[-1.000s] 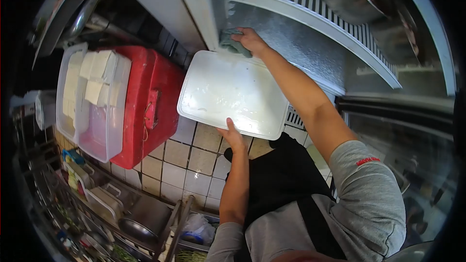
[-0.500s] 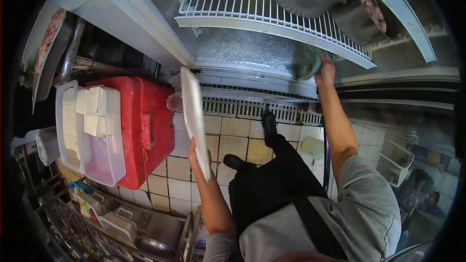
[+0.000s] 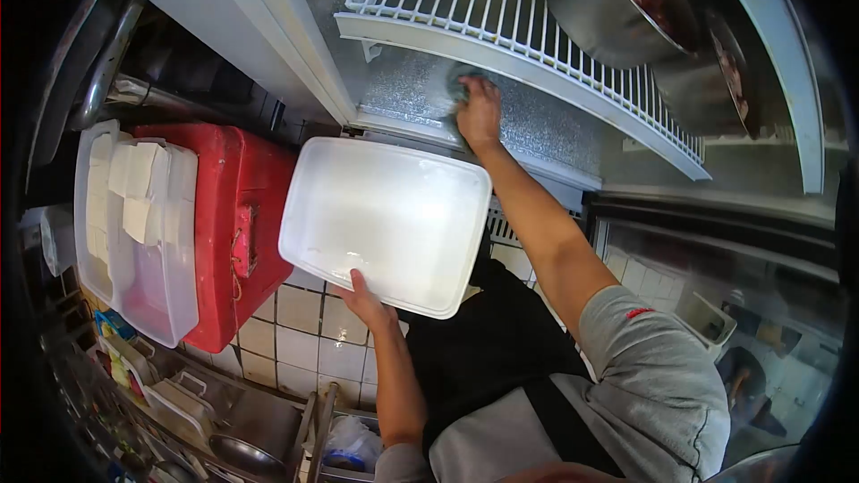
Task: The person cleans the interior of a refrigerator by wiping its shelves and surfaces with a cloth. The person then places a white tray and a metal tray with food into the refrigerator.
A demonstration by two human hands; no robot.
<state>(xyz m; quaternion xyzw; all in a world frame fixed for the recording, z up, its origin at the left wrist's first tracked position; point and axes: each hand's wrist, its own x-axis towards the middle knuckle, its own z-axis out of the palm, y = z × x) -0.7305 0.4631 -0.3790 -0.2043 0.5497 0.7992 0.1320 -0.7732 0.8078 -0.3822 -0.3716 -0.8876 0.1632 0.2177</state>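
Observation:
My left hand grips the near edge of a shallow white plastic tray, its thumb over the rim. The tray's inner face is turned up toward me and looks bare and shiny. My right hand is closed on a greenish cloth, pressed to the wet metal floor of a fridge. Most of the cloth is hidden behind the fingers. Just above that hand runs a white wire shelf.
Metal pots with raw meat stand on the shelf. At left, a red cooler box sits beside clear plastic tubs holding white blocks. A lower-left rack bears trays and containers. The fridge's door frame rises at upper left.
My right hand has swept left across the fridge floor with the cloth. The tray, seen edge-on before, has tilted to show its broad inner face and moved right.

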